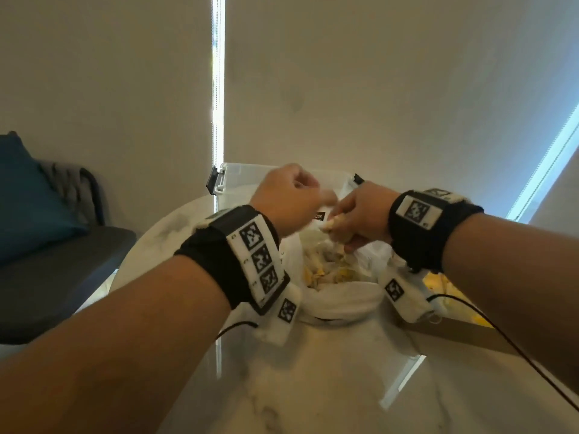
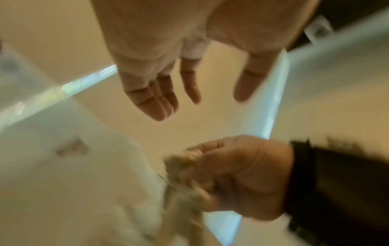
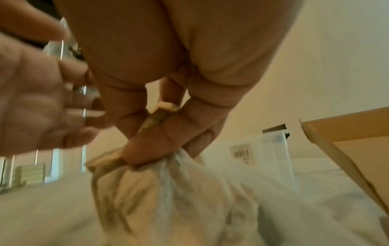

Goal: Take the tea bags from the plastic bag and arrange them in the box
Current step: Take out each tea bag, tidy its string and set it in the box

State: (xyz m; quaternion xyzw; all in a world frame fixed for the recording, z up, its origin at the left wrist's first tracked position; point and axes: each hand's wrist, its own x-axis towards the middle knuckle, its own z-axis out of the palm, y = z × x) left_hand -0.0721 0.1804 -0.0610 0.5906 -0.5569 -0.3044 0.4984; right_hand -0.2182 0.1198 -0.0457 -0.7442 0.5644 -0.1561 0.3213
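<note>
A white plastic bag point(image 1: 338, 299) lies open on the marble table point(image 1: 313, 386), with pale tea bags point(image 1: 326, 267) heaped inside. Just above its mouth my right hand point(image 1: 354, 217) grips a bunch of tea bags point(image 3: 147, 191); their tops stick out between the fingers point(image 3: 166, 106). The left wrist view shows that same fist point(image 2: 238, 174) and the clump point(image 2: 181, 168), blurred. Close beside it on the left my left hand point(image 1: 291, 195) hovers, fingers loosely straight point(image 2: 168, 93) and holding nothing. A cardboard box point(image 1: 454, 330) sits to the right of the bag.
A clear plastic container point(image 1: 238, 180) with black latches stands behind the bag at the table's far edge. Yellow items show inside the cardboard box. A dark sofa point(image 1: 62, 277) with a blue cushion is off to the left. Cables trail from both wristbands.
</note>
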